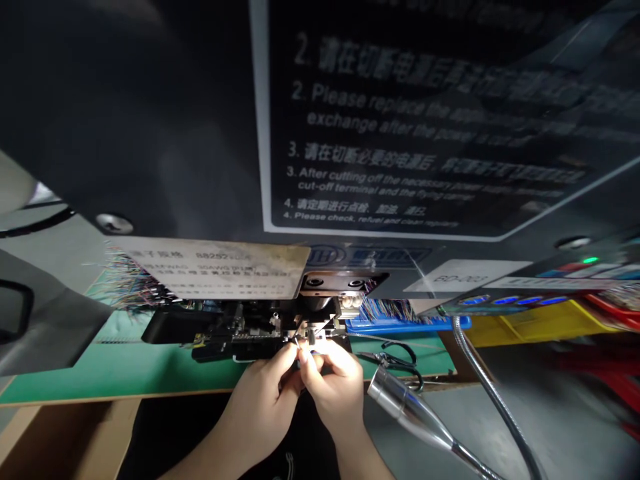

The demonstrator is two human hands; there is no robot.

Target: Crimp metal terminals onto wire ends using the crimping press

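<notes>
My left hand (267, 390) and my right hand (335, 380) meet in front of the crimping machine's lower tooling (313, 333). Both are closed, with thumbs and fingertips pinched together under a bright light. A thin wire (297, 341) shows as a short fine strand between the fingertips. Its far end is lost among the metal parts, and the fingers cover the rest. Left of the hands runs a dark feed track (240, 343) of the machine. Black-handled scissors or snips (395, 360) lie on the green bench top (155, 373), right of my right hand.
The machine's dark housing (150, 133), with a warning label, overhangs the hands closely. A metal gooseneck lamp (410, 410) reaches in at the right. Bundles of thin wires (127, 277) hang at the left; others lie over a blue tray (415, 325). A yellow bin (545, 323) stands further right.
</notes>
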